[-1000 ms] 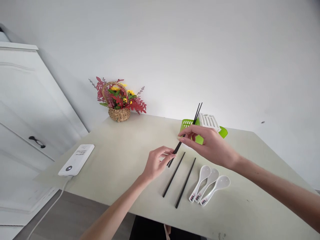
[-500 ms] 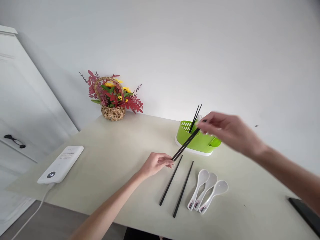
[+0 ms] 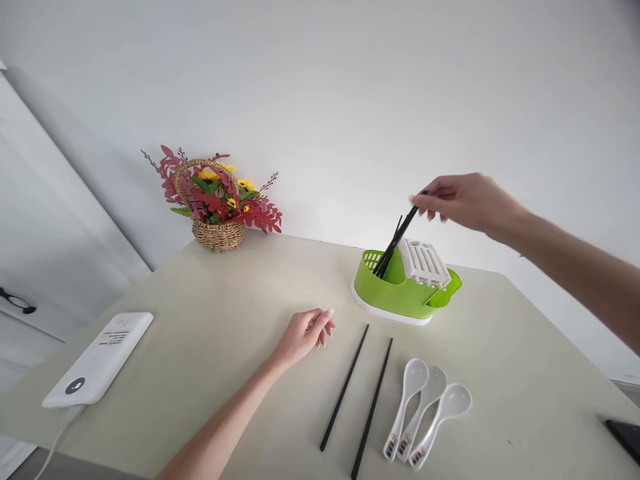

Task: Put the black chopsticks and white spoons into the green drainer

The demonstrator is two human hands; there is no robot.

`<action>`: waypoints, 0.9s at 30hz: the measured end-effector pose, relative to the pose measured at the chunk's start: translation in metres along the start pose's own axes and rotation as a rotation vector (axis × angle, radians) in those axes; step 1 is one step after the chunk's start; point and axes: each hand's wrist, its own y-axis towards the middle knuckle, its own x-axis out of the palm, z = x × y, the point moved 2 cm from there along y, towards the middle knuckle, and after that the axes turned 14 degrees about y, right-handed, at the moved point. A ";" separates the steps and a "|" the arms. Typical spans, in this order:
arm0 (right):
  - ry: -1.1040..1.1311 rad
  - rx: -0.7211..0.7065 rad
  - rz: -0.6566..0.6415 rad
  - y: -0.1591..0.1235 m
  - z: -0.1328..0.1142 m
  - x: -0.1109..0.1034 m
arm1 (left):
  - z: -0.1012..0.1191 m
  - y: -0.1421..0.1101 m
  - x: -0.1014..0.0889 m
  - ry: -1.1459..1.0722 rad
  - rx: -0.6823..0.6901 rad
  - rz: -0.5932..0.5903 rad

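My right hand point(image 3: 463, 203) pinches the top ends of black chopsticks point(image 3: 411, 215) over the green cutlery holder point(image 3: 385, 289). Their lower ends are down inside the holder's left compartment, beside other black chopsticks standing there; the two sets overlap, so I cannot separate them fully. On the table left of the holder, my left hand point(image 3: 306, 335) is loosely curled with nothing in it. Two more chopsticks, a left one point(image 3: 345, 387) and a right one point(image 3: 373, 408), lie apart in front. To their right lie three white spoons point(image 3: 407, 407), bowls pointing away from me.
A slotted white rack point(image 3: 426, 262) sits on the holder's right part. Behind left stands a wicker basket point(image 3: 219, 236) of red and yellow flowers. A white power bank point(image 3: 103, 357) with a cable lies left; a dark device point(image 3: 625, 437) lies at the right edge.
My right hand has risen and moved back, bringing the chopsticks into the holder. My left hand has let go of their lower ends and come down left. The view has shifted slightly.
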 end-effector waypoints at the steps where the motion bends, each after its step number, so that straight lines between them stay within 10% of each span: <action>1: -0.017 0.014 -0.051 0.007 0.011 0.008 | 0.000 0.000 0.001 0.012 0.002 -0.004; 7: -0.029 0.107 -0.208 0.029 0.051 0.042 | 0.001 0.001 0.000 0.036 -0.027 -0.018; 13: -0.215 0.053 -0.004 0.024 0.047 0.035 | 0.002 0.000 -0.001 0.058 -0.031 -0.024; 19: -0.201 -0.176 0.083 -0.023 0.013 0.022 | 0.002 -0.001 -0.001 0.160 0.007 -0.013; 27: -0.476 -0.613 -0.260 -0.101 -0.006 0.020 | 0.011 -0.025 0.021 0.695 0.128 0.117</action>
